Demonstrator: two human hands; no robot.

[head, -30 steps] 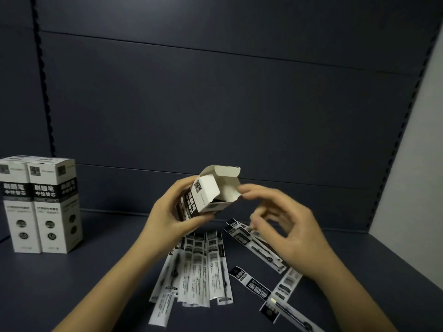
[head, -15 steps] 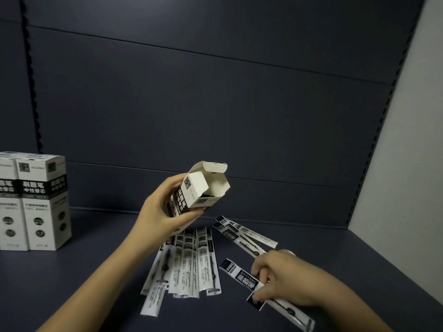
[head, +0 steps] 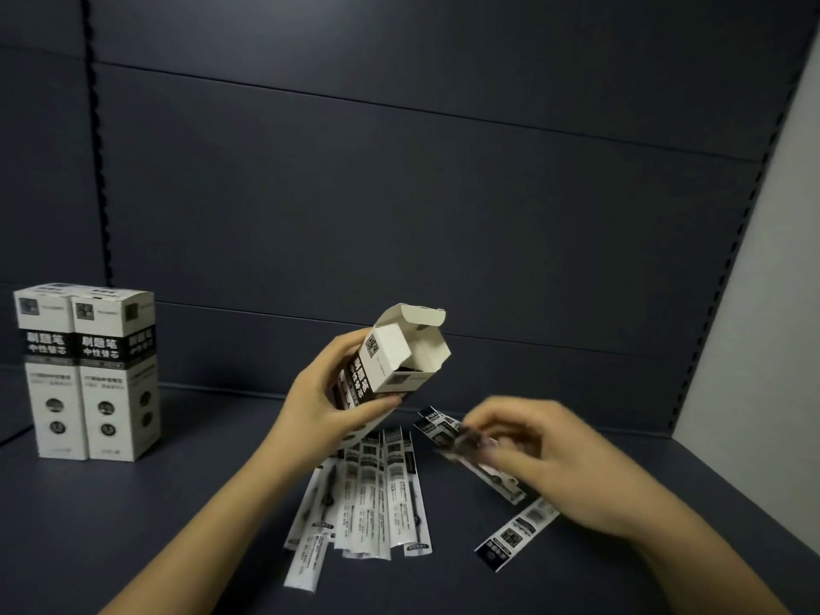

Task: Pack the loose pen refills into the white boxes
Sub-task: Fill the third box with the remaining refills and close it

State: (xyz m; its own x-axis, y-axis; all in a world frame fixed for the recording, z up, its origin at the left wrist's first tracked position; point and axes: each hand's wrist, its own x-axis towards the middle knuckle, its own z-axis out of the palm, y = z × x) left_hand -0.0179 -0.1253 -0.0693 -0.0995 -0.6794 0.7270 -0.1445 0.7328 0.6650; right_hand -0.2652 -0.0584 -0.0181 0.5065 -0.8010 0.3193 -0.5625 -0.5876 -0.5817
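- Left hand [head: 319, 410] has fingers and thumb wrapped round an open white box [head: 390, 361], held off the shelf [head: 133, 517] and tilted, mouth pointing up and to the right, top flaps [head: 417, 321] standing open.
- Right hand [head: 554, 463] is motion-blurred, just right of and lower than the box; fingers curled, looks like it pinches one packaged refill [head: 461, 439] at its far end. Blur makes the exact grip hard to read.
- Loose refills: a fanned pile [head: 372, 490] on the shelf under the left wrist, one more strip [head: 517, 532] near the right wrist, another [head: 437, 423] lying behind the pinched one.
- Two closed boxes [head: 88, 370] stand upright at far left, touching each other, well apart from the hands.
- Risk: the refill is long and floppy in its sleeve, and pinched at one end its free end may sag and miss the mouth.
- Risk: the side flap could catch the tip and fold inward, blocking entry.
- Risk: the box is tilted; tip it much further and anything already inside could slide out. Contents are dark and can't be made out.
- Risk: a light pinch on a slick sleeve may slip and drop the refill back on the pile.
- Risk: the left forearm hangs over the fan, and lowering it could scatter the strips.
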